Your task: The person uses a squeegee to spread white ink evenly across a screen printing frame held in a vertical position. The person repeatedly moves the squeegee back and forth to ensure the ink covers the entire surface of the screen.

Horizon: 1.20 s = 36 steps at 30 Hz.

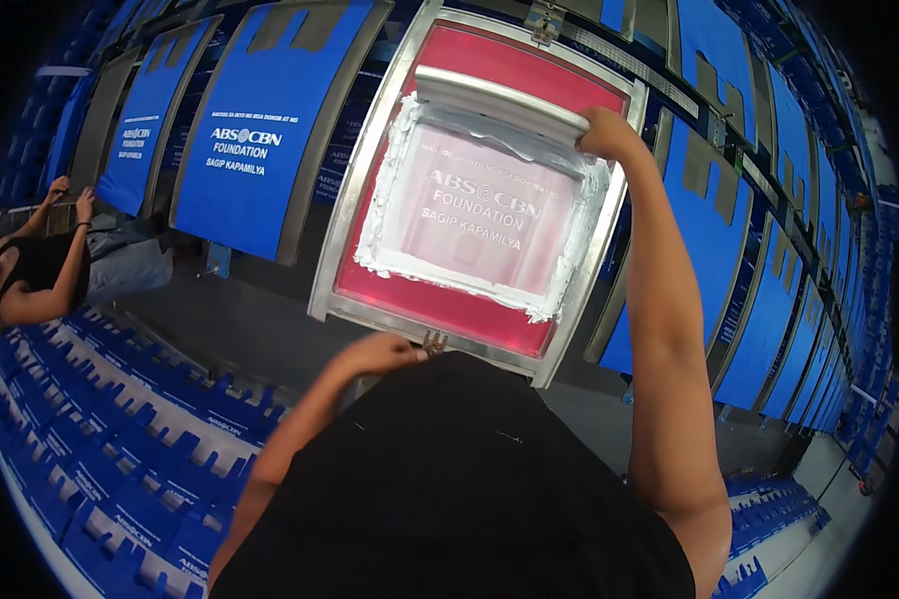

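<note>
A screen-printing frame (pixel 376 128) with metal edges and red mesh lies in front of me, tilted a little. Thick white ink (pixel 378 232) rings its pale middle, where white lettering shows. Across the far part of that area rests a long metal squeegee (pixel 499 98), its lower edge in the ink. My right hand (pixel 605 134) is closed round the squeegee's right end, the arm stretched out. By the frame's near edge, my left hand (pixel 378 352) has its fingers curled beside a small metal fitting (pixel 435 342). What those fingers hold is hidden.
Blue printed cloth panels (pixel 260 125) lie on boards to the left, with more blue panels (pixel 681 230) at the right. Racks of folded blue pieces (pixel 80 439) fill the lower left. Another person (pixel 45 255) works at the far left. A metal hinge clamp (pixel 543 22) holds the frame's far edge.
</note>
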Each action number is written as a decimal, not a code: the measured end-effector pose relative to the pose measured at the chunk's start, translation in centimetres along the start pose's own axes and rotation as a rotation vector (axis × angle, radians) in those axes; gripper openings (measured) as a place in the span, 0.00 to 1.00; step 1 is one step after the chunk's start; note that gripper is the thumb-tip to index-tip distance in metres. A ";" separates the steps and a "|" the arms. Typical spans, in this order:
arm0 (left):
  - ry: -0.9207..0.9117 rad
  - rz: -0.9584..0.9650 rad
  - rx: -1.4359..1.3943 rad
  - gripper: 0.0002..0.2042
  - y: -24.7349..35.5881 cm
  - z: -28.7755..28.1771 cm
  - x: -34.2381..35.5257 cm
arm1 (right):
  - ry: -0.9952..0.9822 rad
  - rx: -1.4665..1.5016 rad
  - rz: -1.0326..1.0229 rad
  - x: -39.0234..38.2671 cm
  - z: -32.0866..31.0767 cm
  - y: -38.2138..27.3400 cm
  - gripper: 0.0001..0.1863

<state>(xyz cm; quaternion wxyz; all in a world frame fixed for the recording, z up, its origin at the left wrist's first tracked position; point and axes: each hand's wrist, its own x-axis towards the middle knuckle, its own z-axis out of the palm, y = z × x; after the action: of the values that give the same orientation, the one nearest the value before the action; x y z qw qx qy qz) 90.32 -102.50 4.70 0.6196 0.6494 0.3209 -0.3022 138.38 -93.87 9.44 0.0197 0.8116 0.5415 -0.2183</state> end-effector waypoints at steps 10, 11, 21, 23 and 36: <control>-0.015 0.215 -0.485 0.22 -2.2 5.3 1.1 | 0.171 -0.025 -0.052 -1.2 1.0 -5.8 0.28; -0.005 0.241 -0.478 0.22 -2.0 5.4 1.0 | 0.174 -0.036 -0.077 -2.1 1.1 -6.6 0.29; -0.009 0.186 -0.486 0.21 -2.3 6.1 2.1 | 0.355 -0.044 -0.152 -28.2 13.7 -16.4 0.21; 0.027 0.166 -0.426 0.23 -2.7 6.4 2.9 | 0.316 -0.017 -0.128 -29.7 14.3 -17.4 0.16; 0.600 0.000 0.264 0.25 0.7 2.1 -1.6 | 0.173 0.600 0.063 -25.4 12.2 -2.6 0.25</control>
<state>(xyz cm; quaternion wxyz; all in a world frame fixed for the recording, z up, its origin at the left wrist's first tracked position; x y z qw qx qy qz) 89.90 -104.65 6.32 0.4078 0.7842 0.4472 -0.1366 123.91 -118.17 8.46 -0.2600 0.8132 0.4269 -0.2979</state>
